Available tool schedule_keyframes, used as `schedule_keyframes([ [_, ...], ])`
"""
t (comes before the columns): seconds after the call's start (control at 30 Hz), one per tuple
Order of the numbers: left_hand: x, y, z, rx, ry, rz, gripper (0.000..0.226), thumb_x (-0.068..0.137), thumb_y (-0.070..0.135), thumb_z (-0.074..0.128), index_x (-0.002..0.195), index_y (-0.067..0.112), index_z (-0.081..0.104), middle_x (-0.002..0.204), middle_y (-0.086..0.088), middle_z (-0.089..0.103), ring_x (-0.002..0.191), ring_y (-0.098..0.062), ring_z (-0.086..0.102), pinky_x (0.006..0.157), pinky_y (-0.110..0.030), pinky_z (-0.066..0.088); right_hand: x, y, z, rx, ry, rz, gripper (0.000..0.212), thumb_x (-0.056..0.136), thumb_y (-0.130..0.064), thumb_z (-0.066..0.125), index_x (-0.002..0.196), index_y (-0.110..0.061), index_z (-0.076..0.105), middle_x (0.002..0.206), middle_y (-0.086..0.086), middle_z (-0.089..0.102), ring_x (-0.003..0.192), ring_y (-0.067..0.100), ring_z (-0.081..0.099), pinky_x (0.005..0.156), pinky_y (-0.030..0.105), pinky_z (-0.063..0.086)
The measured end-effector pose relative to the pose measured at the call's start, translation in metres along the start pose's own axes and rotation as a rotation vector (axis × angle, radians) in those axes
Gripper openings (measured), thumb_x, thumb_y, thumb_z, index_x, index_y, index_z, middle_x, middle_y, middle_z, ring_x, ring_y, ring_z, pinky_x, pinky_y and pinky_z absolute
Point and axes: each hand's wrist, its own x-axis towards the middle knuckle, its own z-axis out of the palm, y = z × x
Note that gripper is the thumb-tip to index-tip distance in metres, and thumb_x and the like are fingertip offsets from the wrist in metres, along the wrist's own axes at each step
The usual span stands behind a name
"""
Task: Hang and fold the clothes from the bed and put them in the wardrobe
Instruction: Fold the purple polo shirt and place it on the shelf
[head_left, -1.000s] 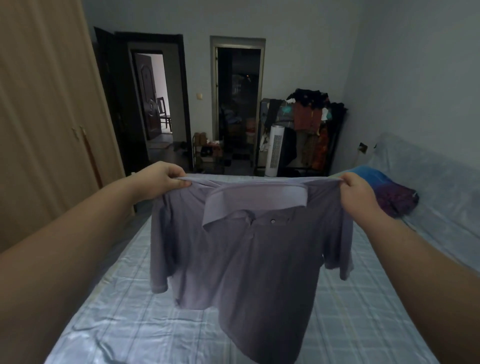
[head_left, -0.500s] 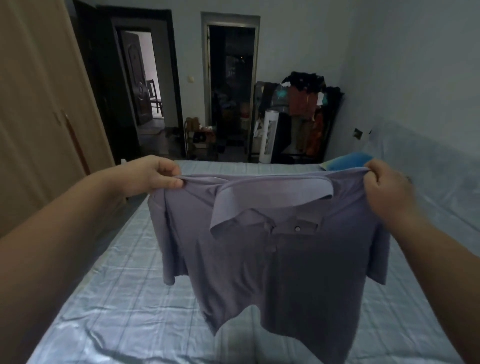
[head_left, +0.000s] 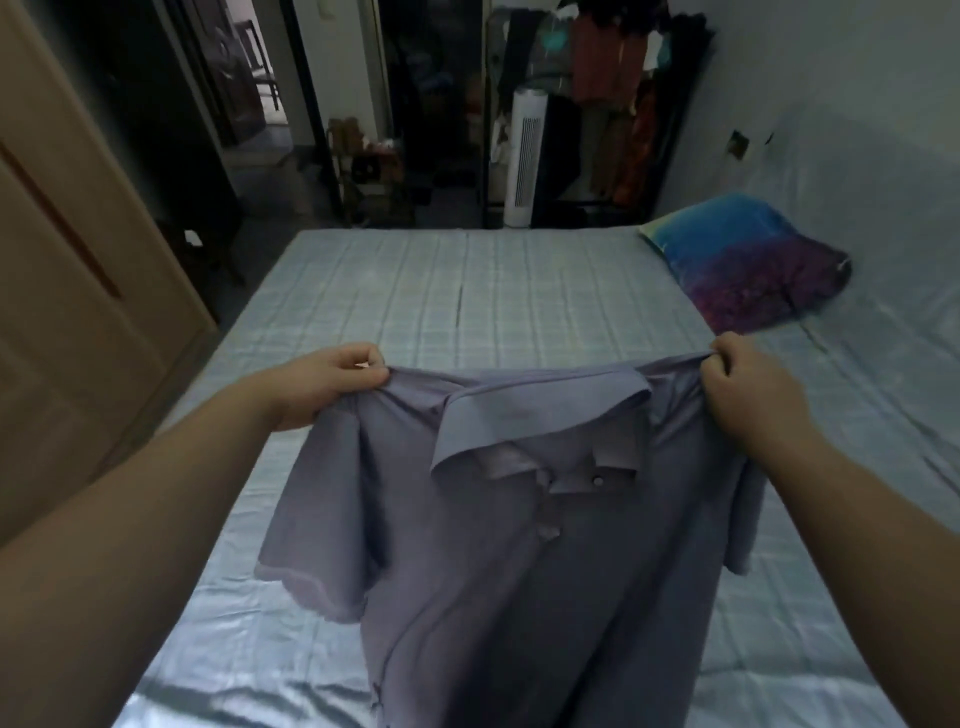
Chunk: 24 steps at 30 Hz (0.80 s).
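**Two hands hold a shirt up over the bed**

The person holds a purple-grey shirt (head_left: 519, 545) by its two shoulders above the bed (head_left: 467, 291). The left hand (head_left: 332, 387) has its fingers curled tight and pinches the left shoulder of the shirt. The right hand (head_left: 743, 384) is curled tight too and pinches the other shoulder. The shirt hangs down over the near part of the bed. Its collar (head_left: 540, 415) is folded down, and one small button shows under it. A blue and purple pillow (head_left: 748, 260) lies on the right side of the bed. The brown wardrobe (head_left: 78, 312) stands left of the bed. A rack of clothes (head_left: 613, 104) and a tall white fan (head_left: 529, 156) stand past the far end of the bed.
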Motion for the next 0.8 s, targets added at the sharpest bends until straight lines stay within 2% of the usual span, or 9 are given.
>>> schedule_keyframes([
  [0.1, 0.072, -0.029, 0.019, 0.332, 0.223, -0.038, 0.015, 0.093, 0.019, 0.068, 0.082, 0.009, 0.067, 0.076, -0.007, 0.062, 0.075, -0.02, 0.055, 0.061, -0.025, 0.044, 0.043, 0.037, 0.065, -0.009, -0.18, 0.022, 0.012, 0.094, -0.023, 0.043, 0.088, -0.015, 0.049, 0.101, 0.028, 0.063, 0.091, 0.043, 0.06, 0.074, 0.043, 0.043],
  [0.23, 0.158, -0.079, 0.041, 0.586, 0.37, -0.168, 0.022, 0.098, 0.023, 0.06, 0.085, 0.007, 0.07, 0.081, -0.007, 0.063, 0.079, -0.022, 0.055, 0.065, -0.029, 0.037, 0.083, 0.072, 0.155, 0.047, -0.368, 0.027, 0.014, 0.098, -0.022, 0.042, 0.092, -0.013, 0.052, 0.103, 0.026, 0.064, 0.093, 0.041, 0.06, 0.071, 0.039, 0.038],
  [0.3, 0.197, -0.103, 0.05, 0.619, 0.44, -0.204, 0.026, 0.1, 0.021, 0.054, 0.089, 0.002, 0.069, 0.085, -0.01, 0.061, 0.081, -0.024, 0.053, 0.067, -0.029, 0.032, 0.098, 0.084, 0.198, 0.101, -0.407, 0.043, 0.014, 0.099, -0.02, 0.043, 0.092, -0.011, 0.053, 0.098, 0.024, 0.064, 0.089, 0.039, 0.06, 0.071, 0.038, 0.039],
  [0.47, 0.298, -0.167, 0.06, 0.59, 0.613, -0.242, 0.028, 0.105, 0.015, 0.04, 0.082, 0.003, 0.05, 0.082, -0.014, 0.051, 0.078, -0.025, 0.046, 0.064, -0.03, 0.024, 0.131, 0.112, 0.308, 0.177, -0.466, 0.09, 0.011, 0.099, -0.011, 0.042, 0.093, -0.011, 0.051, 0.085, 0.013, 0.057, 0.08, 0.031, 0.057, 0.068, 0.034, 0.036],
  [0.6, 0.375, -0.224, 0.061, 0.499, 0.728, -0.172, 0.032, 0.104, 0.021, 0.039, 0.073, 0.012, 0.04, 0.068, -0.001, 0.043, 0.063, -0.019, 0.041, 0.059, -0.033, 0.023, 0.15, 0.134, 0.398, 0.129, -0.428, 0.123, 0.012, 0.098, -0.009, 0.039, 0.09, -0.009, 0.048, 0.082, 0.009, 0.05, 0.076, 0.027, 0.05, 0.069, 0.034, 0.034],
  [0.7, 0.416, -0.271, 0.058, 0.548, 0.717, -0.048, 0.027, 0.102, 0.024, 0.044, 0.078, 0.015, 0.045, 0.068, 0.004, 0.047, 0.06, -0.013, 0.043, 0.055, -0.028, 0.026, 0.158, 0.148, 0.458, 0.047, -0.348, 0.104, 0.013, 0.099, -0.014, 0.037, 0.089, -0.012, 0.045, 0.084, 0.011, 0.05, 0.078, 0.032, 0.052, 0.068, 0.035, 0.033],
  [0.8, 0.446, -0.311, 0.045, 0.721, 0.706, -0.001, 0.027, 0.102, 0.029, 0.044, 0.081, 0.013, 0.051, 0.072, -0.004, 0.055, 0.068, -0.024, 0.051, 0.06, -0.035, 0.036, 0.166, 0.159, 0.502, -0.042, -0.312, 0.072, 0.014, 0.1, -0.026, 0.033, 0.095, -0.019, 0.044, 0.099, 0.016, 0.058, 0.088, 0.037, 0.058, 0.074, 0.042, 0.044],
])
